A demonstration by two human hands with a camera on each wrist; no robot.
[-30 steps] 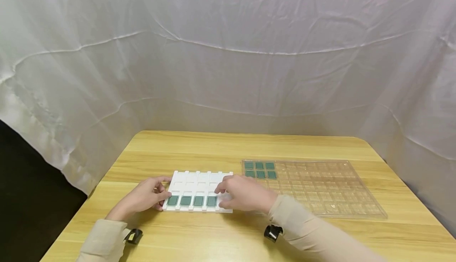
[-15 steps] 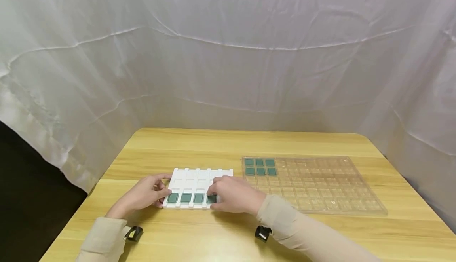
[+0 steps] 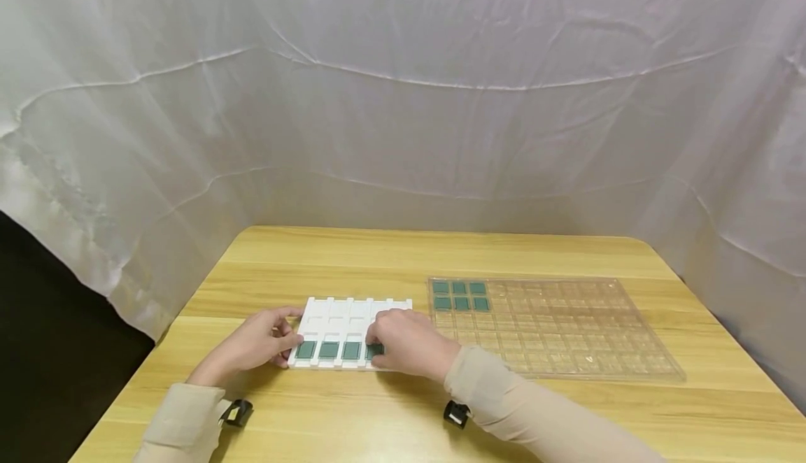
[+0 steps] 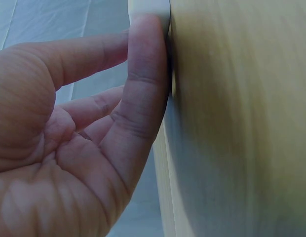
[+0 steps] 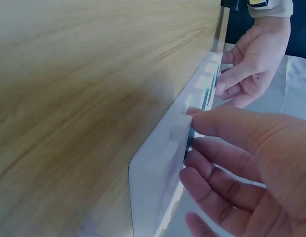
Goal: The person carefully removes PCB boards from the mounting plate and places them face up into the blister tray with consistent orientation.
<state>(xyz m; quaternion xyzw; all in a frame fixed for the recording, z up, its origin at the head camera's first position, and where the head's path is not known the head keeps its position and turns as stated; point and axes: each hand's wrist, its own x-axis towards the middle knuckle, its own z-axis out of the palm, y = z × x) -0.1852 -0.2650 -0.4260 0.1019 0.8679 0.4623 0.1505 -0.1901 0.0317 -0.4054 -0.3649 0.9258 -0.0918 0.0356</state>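
A white slotted tray [image 3: 342, 311] lies on the table, with a row of dark green square chips along its near side. At its left edge my left hand [image 3: 252, 340] holds the tray, thumb on the near corner area and a finger at the far part. Over the tray's right part, my right hand [image 3: 412, 344] pinches the rightmost green chip [image 3: 376, 352] between thumb and index finger, covering part of it. In the right wrist view this chip [image 5: 189, 140] sits at the tray surface, between the fingertips. The tray's right end is partly hidden behind my right hand.
A large clear plastic tray [image 3: 548, 330] with many square pockets lies to the right, partly behind my right forearm. Several green chips [image 3: 460, 295] fill its far left corner. A pale curtain [image 3: 403, 134] hangs around the wooden table [image 3: 340, 246].
My right hand has moved left, from beside the rightmost green chip onto it, and its fingers have closed on the chip. The left hand stays at the white tray's edge.
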